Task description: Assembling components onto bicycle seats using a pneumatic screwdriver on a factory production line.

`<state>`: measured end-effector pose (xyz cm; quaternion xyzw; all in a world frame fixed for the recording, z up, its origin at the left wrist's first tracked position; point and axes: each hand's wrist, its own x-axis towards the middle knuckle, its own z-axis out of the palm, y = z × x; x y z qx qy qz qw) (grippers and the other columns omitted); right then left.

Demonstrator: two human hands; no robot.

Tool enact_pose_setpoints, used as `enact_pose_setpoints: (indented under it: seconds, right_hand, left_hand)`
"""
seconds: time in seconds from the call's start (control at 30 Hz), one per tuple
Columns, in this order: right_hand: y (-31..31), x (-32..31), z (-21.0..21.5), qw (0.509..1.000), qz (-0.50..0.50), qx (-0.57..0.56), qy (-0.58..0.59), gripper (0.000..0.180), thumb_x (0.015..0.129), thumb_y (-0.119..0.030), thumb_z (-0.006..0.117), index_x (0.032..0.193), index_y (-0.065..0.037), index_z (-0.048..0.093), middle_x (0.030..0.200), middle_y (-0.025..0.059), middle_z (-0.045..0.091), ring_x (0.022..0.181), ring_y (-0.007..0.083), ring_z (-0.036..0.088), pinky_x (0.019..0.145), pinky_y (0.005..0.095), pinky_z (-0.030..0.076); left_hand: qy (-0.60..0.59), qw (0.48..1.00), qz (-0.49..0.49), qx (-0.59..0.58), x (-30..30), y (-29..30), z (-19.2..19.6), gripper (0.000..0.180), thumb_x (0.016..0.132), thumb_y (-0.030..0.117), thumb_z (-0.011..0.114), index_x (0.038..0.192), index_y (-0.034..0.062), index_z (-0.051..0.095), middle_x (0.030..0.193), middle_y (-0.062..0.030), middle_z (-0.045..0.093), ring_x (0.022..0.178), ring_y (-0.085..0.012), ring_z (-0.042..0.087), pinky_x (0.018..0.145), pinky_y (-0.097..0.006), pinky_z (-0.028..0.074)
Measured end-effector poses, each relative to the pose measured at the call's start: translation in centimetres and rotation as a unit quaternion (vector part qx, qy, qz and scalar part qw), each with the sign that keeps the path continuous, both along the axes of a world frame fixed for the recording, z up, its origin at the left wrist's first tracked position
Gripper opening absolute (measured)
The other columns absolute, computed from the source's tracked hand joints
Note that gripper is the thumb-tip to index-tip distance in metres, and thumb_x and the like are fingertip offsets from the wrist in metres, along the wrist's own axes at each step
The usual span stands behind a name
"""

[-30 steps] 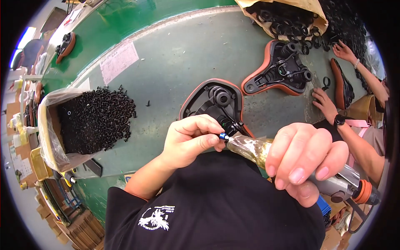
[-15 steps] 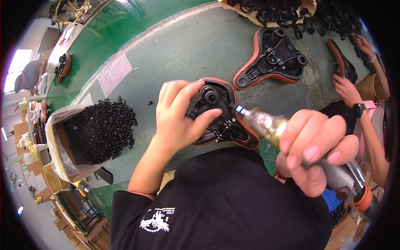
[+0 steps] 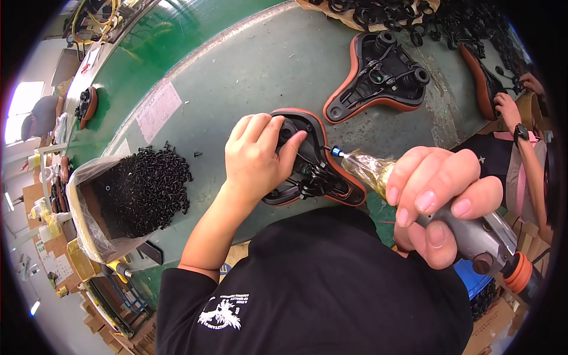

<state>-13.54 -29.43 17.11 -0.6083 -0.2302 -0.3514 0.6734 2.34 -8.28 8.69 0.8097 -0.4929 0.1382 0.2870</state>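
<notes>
An upturned bicycle saddle, black underneath with a brown edge, lies on the table in front of me. My left hand grips its far left part, fingers over the rim and thumb beside a round black fitting, which it partly covers. In my right hand is a grey power screwdriver with an orange ring at its rear and a clear wrapped nose. Its blue-collared bit points left at the saddle's right edge. A small dark screw-like piece shows at the bit's tip; whether it touches the saddle I cannot tell.
A plastic-lined box spills black screws at left, with one loose screw nearby. Another upturned saddle lies beyond mine. At right, a co-worker's hand touches a tilted saddle. Black rings are heaped at the back.
My left thumb has moved up toward the round fitting. The view has shifted slightly, and the screwdriver stays pointed at the saddle's right edge. The co-worker's saddle has turned and shifted.
</notes>
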Motion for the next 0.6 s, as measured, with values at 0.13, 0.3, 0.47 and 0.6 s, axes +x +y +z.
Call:
enact_pose_setpoints:
  seconds: [0.13, 0.3, 0.47, 0.6]
  right_hand:
    - [0.6, 0.5, -0.8, 1.000, -0.017, 0.019, -0.001, 0.034, 0.092, -0.006, 0.064, 0.124, -0.011, 0.053, 0.108, 0.0100, 0.062, 0.069, 0.0142, 0.065, 0.068, 0.0348, 0.056]
    - [1.4, 2.4, -1.1, 0.999, 0.028, 0.023, 0.021, 0.036, 0.095, -0.005, 0.060, 0.128, -0.009, 0.049, 0.114, 0.0157, 0.059, 0.074, 0.0175, 0.063, 0.077, 0.0406, 0.055]
    - [2.5, 4.1, -1.4, 0.994, 0.032, 0.028, 0.104, 0.031, 0.099, -0.007, 0.064, 0.125, -0.013, 0.048, 0.111, 0.0152, 0.060, 0.078, 0.0185, 0.062, 0.081, 0.0421, 0.055]
    - [3.4, 5.8, -1.6, 0.991, 0.045, 0.038, 0.120, 0.030, 0.098, -0.004, 0.063, 0.124, -0.012, 0.050, 0.112, 0.0158, 0.061, 0.079, 0.0192, 0.063, 0.085, 0.0435, 0.056]
  left_hand:
    - [0.148, 0.988, 0.005, 0.052, 1.6, 1.5, 2.0, 0.077, 0.066, 0.033, 0.100, 0.126, 0.0005, 0.063, 0.118, -0.0158, 0.064, 0.108, -0.0398, 0.067, 0.094, -0.045, 0.057]
    - [0.286, 0.946, -0.098, 0.119, 5.4, 1.2, -0.6, 0.067, 0.066, 0.022, 0.097, 0.121, 0.0022, 0.064, 0.133, -0.0127, 0.066, 0.118, -0.0332, 0.069, 0.101, -0.043, 0.057]
    - [0.312, 0.941, -0.130, -0.006, 5.0, 1.8, -3.7, 0.046, 0.068, 0.012, 0.093, 0.107, -0.0010, 0.071, 0.134, -0.0140, 0.073, 0.128, -0.0323, 0.070, 0.107, -0.041, 0.057]
    - [0.363, 0.917, -0.136, -0.090, 4.3, 1.5, -4.3, 0.036, 0.068, 0.003, 0.090, 0.101, -0.0027, 0.076, 0.134, -0.0148, 0.076, 0.135, -0.0327, 0.067, 0.113, -0.041, 0.054]
